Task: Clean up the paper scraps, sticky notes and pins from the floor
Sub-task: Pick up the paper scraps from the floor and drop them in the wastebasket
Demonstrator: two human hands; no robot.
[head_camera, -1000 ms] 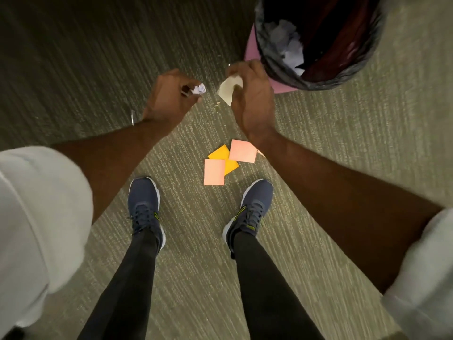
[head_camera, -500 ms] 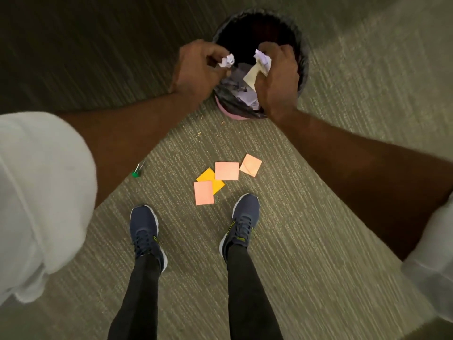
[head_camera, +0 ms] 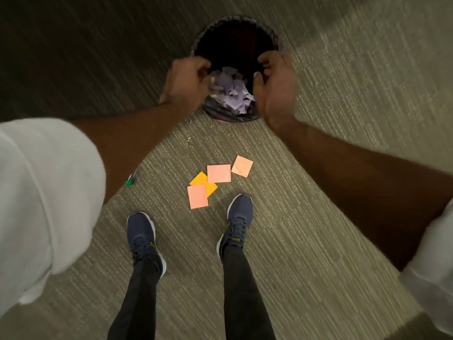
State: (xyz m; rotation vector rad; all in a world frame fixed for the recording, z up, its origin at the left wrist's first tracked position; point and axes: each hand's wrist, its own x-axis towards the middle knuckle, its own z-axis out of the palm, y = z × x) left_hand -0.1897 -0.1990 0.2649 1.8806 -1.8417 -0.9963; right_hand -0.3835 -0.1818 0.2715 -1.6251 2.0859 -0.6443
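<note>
A waste bin (head_camera: 228, 114) lined with a black bag stands on the carpet ahead of me, with pale paper scraps (head_camera: 232, 92) piled inside. My left hand (head_camera: 188, 82) hovers at the bin's left rim, fingers curled loosely, nothing visible in it. My right hand (head_camera: 277, 87) is at the right rim, fingers spread and empty. Several sticky notes lie on the floor between the bin and my shoes: two pink notes (head_camera: 219, 173), a pale orange note (head_camera: 242, 166) and a yellow-orange note (head_camera: 204, 182). A green push pin (head_camera: 130, 181) lies left of them, beside my left forearm.
My two dark blue shoes (head_camera: 144, 239) stand on the greenish striped carpet just behind the sticky notes. Tiny crumbs (head_camera: 196, 137) are scattered on the floor in front of the bin.
Both hands held crumpled paper over the bin half a second ago. Now the paper is gone from them and the fingers have opened above the bin.
</note>
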